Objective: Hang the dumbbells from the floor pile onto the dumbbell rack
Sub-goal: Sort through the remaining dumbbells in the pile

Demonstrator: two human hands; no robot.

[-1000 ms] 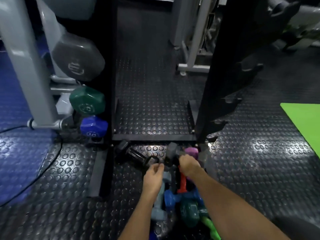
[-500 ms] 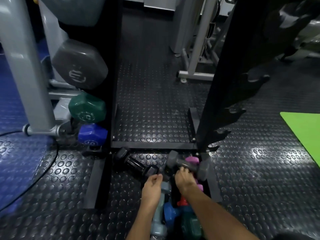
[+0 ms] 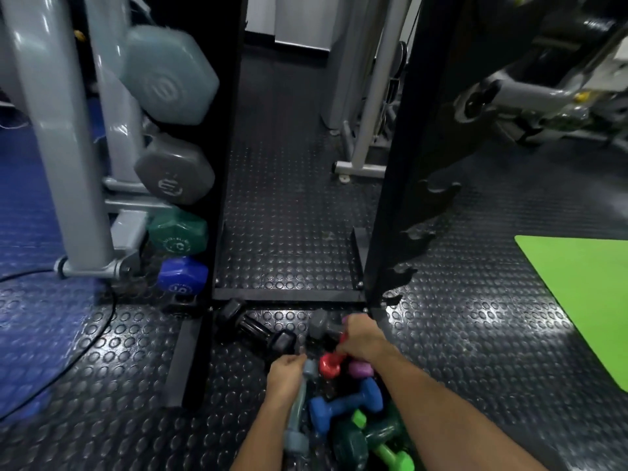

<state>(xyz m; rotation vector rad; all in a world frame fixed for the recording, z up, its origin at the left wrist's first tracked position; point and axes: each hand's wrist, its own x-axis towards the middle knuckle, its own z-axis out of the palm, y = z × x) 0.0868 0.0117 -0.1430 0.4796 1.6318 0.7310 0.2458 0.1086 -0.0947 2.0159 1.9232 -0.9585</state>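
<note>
Left hand (image 3: 283, 373) curled around the handle of a pale grey-blue dumbbell (image 3: 297, 407) lying lengthwise at the left edge of the floor pile. Right hand (image 3: 362, 338) closed over the pile's far end, on a grey dumbbell (image 3: 321, 326) and the top of a red dumbbell (image 3: 331, 363); which of the two it actually holds, cannot tell. Around them: small purple dumbbell (image 3: 361, 369), blue dumbbell (image 3: 343, 404), dark green dumbbell (image 3: 351, 443), bright green dumbbell (image 3: 390, 452), black dumbbell (image 3: 255, 326) lying apart to the left. Step in hand, as judged: picking from the pile, nothing lifted yet. Black upright dumbbell rack (image 3: 394, 198) stands just beyond, its right-side cradles bare. Next move calls for a firm handle grip, a lift clear of neighbours, then seating into a free cradle.
</note>
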